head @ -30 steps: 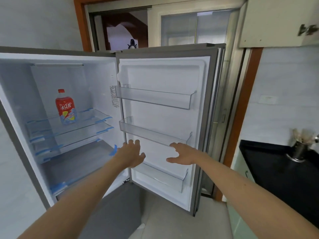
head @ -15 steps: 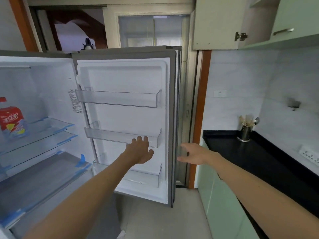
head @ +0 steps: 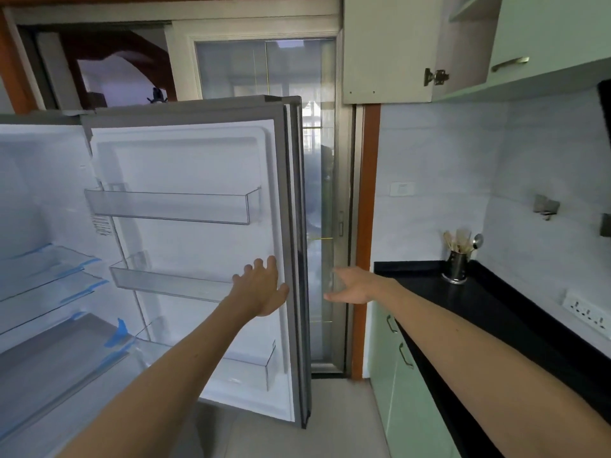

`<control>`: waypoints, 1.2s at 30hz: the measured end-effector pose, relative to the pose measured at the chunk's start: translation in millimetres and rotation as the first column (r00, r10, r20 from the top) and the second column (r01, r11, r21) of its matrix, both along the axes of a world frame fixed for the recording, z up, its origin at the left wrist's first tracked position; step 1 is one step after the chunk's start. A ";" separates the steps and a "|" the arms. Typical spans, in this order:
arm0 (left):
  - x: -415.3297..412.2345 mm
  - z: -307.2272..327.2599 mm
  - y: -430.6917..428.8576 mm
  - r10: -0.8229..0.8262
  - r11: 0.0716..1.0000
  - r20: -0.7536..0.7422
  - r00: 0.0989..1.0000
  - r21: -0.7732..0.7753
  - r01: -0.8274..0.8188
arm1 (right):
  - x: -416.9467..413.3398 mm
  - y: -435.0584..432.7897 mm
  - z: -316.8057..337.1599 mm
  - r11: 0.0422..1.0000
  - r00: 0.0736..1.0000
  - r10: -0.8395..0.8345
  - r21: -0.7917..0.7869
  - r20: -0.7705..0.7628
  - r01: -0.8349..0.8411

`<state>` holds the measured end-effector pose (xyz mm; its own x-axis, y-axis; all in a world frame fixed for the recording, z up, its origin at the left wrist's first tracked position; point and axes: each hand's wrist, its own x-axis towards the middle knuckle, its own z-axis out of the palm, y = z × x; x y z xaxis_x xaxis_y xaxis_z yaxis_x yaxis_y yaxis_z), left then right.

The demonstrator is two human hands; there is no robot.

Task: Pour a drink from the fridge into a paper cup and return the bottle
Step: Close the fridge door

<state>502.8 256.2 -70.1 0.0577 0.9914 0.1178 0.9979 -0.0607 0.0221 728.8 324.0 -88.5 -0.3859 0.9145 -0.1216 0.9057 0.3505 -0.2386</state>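
Observation:
The fridge door [head: 185,160] stands wide open, its white inner side with three clear bins facing me. My left hand [head: 261,285] is spread open near the door's right edge, at the height of the middle bin [head: 165,285]. My right hand [head: 350,287] is open past the door's edge, in front of the glass sliding door, holding nothing. The fridge interior [head: 43,279] with its glass shelves shows at the left. No bottle and no paper cup is in view.
A black countertop [head: 496,312] runs along the right wall over green cabinets [head: 406,391]. A metal utensil holder [head: 458,266] stands at its far end. A wall cabinet door [head: 386,47] hangs open above. A wall socket [head: 587,314] sits at the right.
The view has swung right, so the red drink bottle on the fridge shelf has left the frame. Both hands moved right, the left to the door's edge, the right past it.

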 end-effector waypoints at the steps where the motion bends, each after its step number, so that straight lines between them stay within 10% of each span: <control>1: 3.1 -0.4 3.5 0.012 1.000 -0.002 1.000 -0.001 -0.012 | -0.5 7.9 2.3 1.000 1.000 0.015 0.003 0.010 -0.015; 21: 30.9 -15.4 16.3 0.249 0.969 -0.089 0.965 0.021 -0.248 | -32.9 79.7 -21.7 0.969 0.973 0.200 0.123 0.118 -0.214; 36: -11.0 -13.7 -78.6 0.390 0.883 -0.084 0.917 0.318 -0.346 | -58.0 26.9 -13.5 0.708 0.798 0.565 0.375 0.209 -0.599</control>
